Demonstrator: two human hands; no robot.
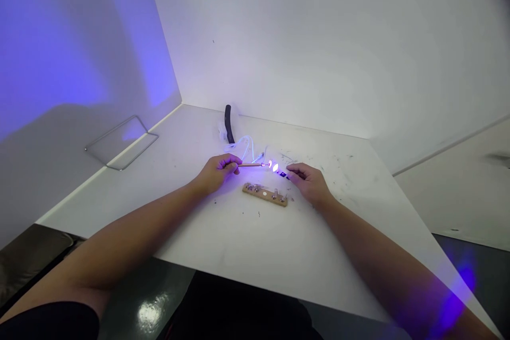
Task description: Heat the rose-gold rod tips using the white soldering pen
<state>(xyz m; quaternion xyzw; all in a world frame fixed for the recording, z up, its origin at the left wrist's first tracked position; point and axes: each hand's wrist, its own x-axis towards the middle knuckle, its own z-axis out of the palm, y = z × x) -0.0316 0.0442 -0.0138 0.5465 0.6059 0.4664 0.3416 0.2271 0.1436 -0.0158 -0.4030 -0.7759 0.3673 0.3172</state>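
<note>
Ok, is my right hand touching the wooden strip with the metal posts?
Apart. The head view shows the right hand beyond the end of the wooden strip, with white table showing between them.

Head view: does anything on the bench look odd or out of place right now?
Yes, two things. An intense violet glow shows around the small dark strip by the right hand, tinting the left wall purple. Dark specks also litter the white tabletop beyond that hand, like debris.
</note>
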